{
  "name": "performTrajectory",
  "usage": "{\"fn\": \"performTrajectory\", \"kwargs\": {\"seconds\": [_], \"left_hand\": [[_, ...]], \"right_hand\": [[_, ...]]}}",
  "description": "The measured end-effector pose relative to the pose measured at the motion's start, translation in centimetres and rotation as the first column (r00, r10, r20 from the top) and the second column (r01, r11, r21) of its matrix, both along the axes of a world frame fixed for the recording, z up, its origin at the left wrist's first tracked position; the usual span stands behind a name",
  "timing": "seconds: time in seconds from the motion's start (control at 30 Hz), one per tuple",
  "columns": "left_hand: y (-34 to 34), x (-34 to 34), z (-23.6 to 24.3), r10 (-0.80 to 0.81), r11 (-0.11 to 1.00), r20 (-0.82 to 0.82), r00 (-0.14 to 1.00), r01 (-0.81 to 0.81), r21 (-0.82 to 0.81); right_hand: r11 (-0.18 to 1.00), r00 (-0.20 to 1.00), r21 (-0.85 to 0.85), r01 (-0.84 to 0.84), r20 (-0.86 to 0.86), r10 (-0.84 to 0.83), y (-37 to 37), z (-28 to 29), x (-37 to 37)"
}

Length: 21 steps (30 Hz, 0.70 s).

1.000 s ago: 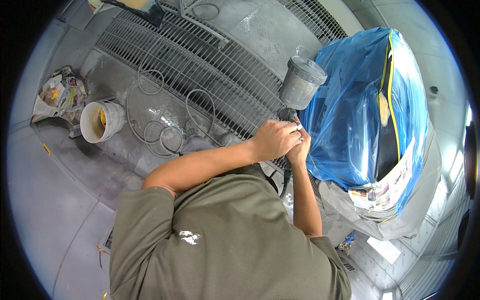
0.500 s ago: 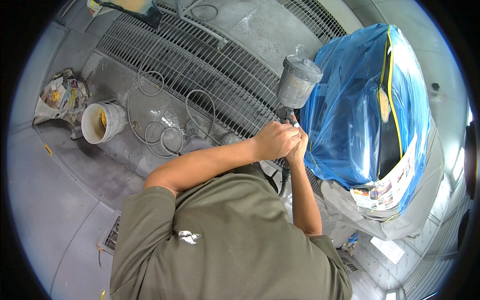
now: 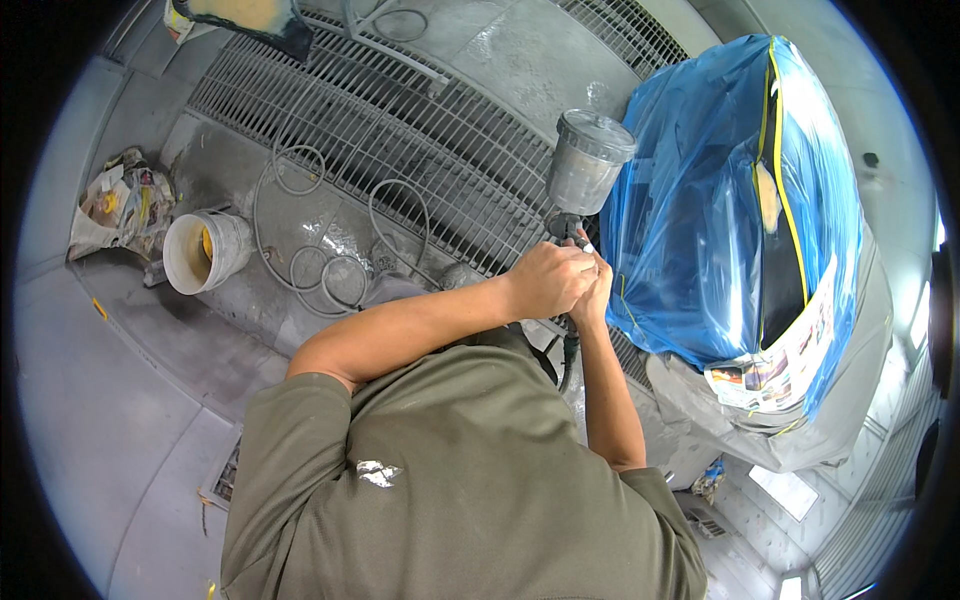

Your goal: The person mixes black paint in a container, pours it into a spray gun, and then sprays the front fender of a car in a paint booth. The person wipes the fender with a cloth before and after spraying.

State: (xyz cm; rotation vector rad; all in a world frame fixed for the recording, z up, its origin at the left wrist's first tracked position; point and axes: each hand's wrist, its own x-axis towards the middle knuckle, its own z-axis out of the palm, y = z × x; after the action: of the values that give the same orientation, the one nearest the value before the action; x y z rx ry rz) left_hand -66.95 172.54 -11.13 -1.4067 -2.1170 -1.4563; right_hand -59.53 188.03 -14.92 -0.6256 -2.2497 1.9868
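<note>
A spray gun (image 3: 566,227) with a cloudy, lidded paint cup on top stands up ahead of me, cup tilted slightly to the right. Around its handle is my right hand (image 3: 596,296), its index finger raised near the gun's body. My left hand (image 3: 550,279) is closed at the rear of the gun, beside the right hand and partly over it. What exactly its fingertips pinch there is hidden. A dark hose (image 3: 570,362) hangs below the right hand. To the right is a car part (image 3: 782,285) masked in blue plastic film (image 3: 690,200), yellow tape and newspaper, with a beige patch exposed.
Floor grating (image 3: 400,130) runs across ahead, with a thin grey hose (image 3: 372,215) looped over the floor. On the left stand a white bucket (image 3: 232,250) and a paper-covered object (image 3: 125,210). Another dark panel with a beige patch (image 3: 240,14) is at the upper left.
The spray gun's cup has shifted slightly left. The surroundings have moved a little in view, while both hands keep nearly the same hold.
</note>
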Motion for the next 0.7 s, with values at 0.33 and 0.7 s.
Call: {"fn": "performTrajectory", "kwargs": {"seconds": [0.33,0.7], "left_hand": [[1.0,0.4,-0.2,0.031,0.998,-0.033,0.999,-0.033,-0.046],[3.3,1.1,1.8,0.019,0.992,-0.014,1.0,-0.02,-0.124]], "right_hand": [[0.976,1.0,0.216,-0.002,-0.027,0.008,0.8,-0.4,0.6],[0.93,0.997,0.364,0.045,-0.068,-0.021,1.4,1.5,1.4]]}}
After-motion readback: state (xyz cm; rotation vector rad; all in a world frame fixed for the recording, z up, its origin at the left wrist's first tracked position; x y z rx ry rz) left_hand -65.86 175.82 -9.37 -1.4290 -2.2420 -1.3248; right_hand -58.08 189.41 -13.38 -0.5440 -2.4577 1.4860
